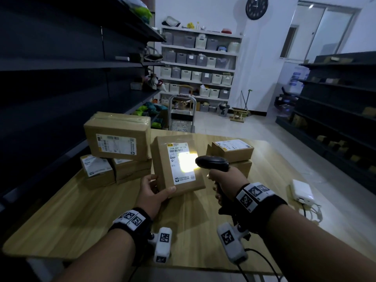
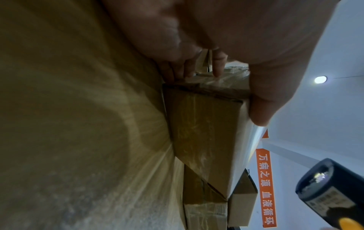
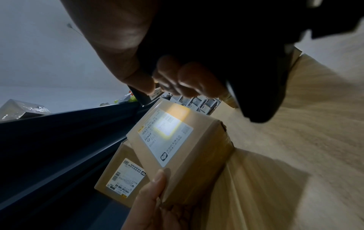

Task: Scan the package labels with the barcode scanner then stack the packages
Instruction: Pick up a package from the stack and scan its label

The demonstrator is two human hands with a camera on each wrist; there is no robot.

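My left hand (image 1: pixel 154 190) grips the near corner of a brown cardboard package (image 1: pixel 162 171), tilted up off the wooden table (image 1: pixel 101 210). Its white label (image 1: pixel 181 161) faces me, lit by a bright patch. My right hand (image 1: pixel 225 180) grips a black barcode scanner (image 1: pixel 213 162), its head close to the label's right side. In the left wrist view the thumb (image 2: pixel 262 99) presses the package (image 2: pixel 204 132) and the scanner (image 2: pixel 331 186) shows at lower right. The right wrist view shows the lit label (image 3: pixel 165 133) on the package (image 3: pixel 197 155).
Three labelled packages (image 1: pixel 118 137) are piled at the table's left; two more (image 1: pixel 232 151) are stacked behind the scanner. A white power pack (image 1: pixel 302 192) with cables lies at the right edge. Dark shelving (image 1: pixel 61 78) runs along the left; more shelves (image 1: pixel 335 108) stand at the right.
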